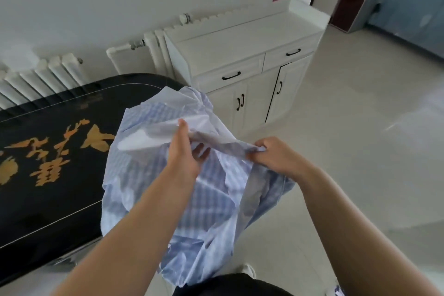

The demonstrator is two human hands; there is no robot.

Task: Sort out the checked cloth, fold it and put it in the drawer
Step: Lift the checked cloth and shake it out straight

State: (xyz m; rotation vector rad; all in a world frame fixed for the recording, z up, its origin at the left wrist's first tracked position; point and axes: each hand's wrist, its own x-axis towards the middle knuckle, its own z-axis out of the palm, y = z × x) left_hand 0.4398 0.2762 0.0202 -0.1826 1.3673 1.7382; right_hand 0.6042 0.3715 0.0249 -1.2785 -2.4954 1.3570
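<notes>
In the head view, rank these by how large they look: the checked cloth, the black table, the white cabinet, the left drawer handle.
1. black table and checked cloth: similar spread; the cloth is nearer the camera, so unranked.
2. white cabinet
3. left drawer handle, smallest by far.

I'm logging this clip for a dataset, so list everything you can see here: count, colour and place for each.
checked cloth: one, pale blue and white, crumpled, held up in front of the person, partly over the table's end
table: one, black with gold characters, at left
cabinet: one, white, against the wall behind the cloth
drawers: two, white with black handles, both shut, at the cabinet's top
cabinet doors: white with black handles, below the drawers; the rightmost looks slightly ajar
radiators: white, along the wall at left
floor: pale tiles, at right
left hand: gripping the cloth
right hand: pinching a bunched edge of the cloth
</notes>
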